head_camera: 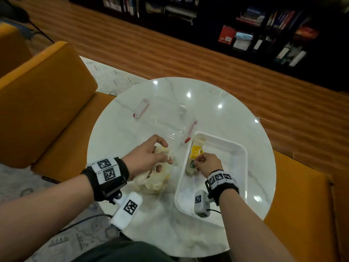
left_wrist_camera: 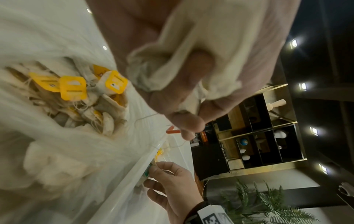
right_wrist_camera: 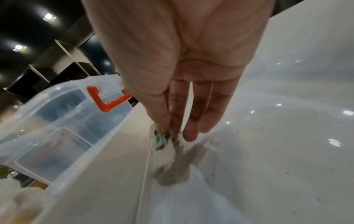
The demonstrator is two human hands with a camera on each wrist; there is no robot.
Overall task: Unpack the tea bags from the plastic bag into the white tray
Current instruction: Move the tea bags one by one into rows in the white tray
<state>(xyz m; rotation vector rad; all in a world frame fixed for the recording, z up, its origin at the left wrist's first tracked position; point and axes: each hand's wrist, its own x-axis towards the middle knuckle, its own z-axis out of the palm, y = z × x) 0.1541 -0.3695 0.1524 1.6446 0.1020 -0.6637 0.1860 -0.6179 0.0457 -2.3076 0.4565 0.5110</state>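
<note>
The right hand (head_camera: 207,164) pinches a tea bag (right_wrist_camera: 162,141) low over the white tray (head_camera: 239,148)'s left wall. The left hand (head_camera: 149,157) grips the plastic bag (head_camera: 156,178), which lies just left of the tray, nearer that hand.

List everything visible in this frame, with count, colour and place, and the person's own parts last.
table: one, round, white marble, centre.
white tray: one, on the table's right.
tea bags in tray: a few, yellow tags, along its left wall.
plastic bag: one, translucent, left of the tray, many yellow-tagged tea bags inside.
clear container: one, red clasps, behind the bag.
sofa: mustard yellow, left.
bookshelves: dark, far side.
left hand: grips the plastic bag.
right hand: pinches a green-tagged tea bag in the tray.
</note>
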